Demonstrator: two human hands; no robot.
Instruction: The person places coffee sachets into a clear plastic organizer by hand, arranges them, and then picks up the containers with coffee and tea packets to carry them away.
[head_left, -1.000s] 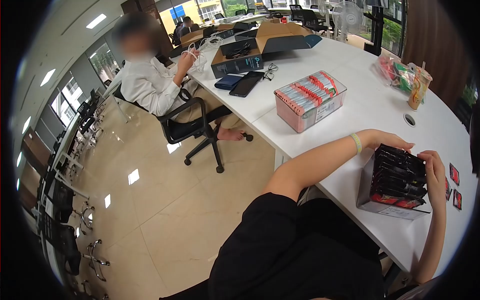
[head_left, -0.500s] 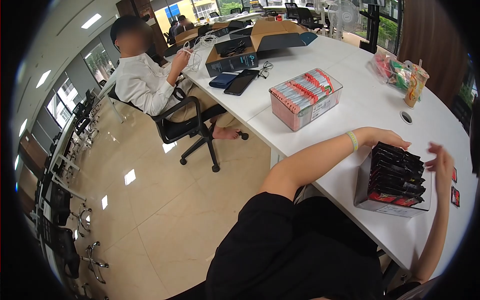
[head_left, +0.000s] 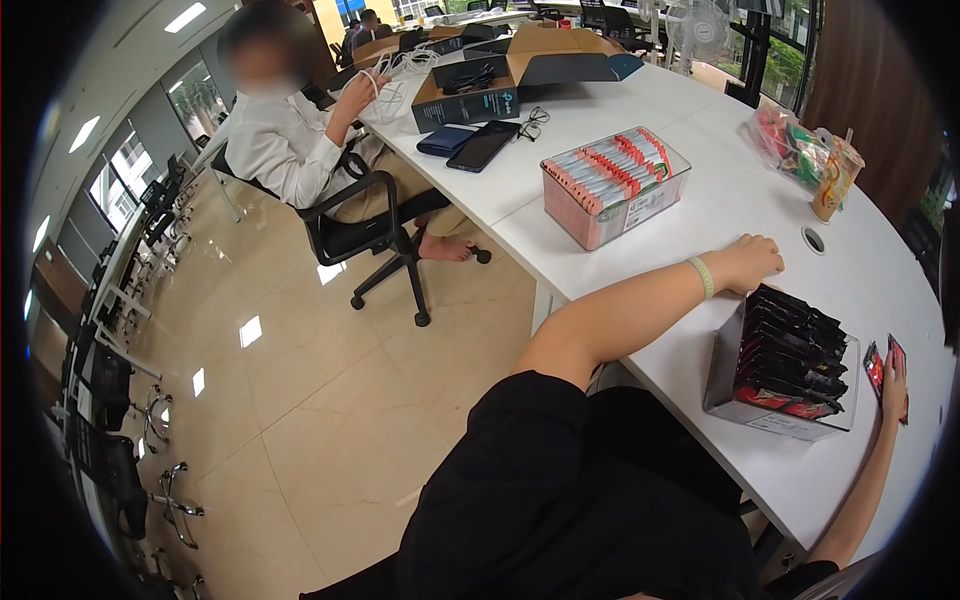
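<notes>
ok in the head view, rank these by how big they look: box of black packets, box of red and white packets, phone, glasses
1. Box of black packets and box of red and white packets: too close to rank, as the black-packet one sits nearer the camera
2. Phone
3. Glasses
</notes>
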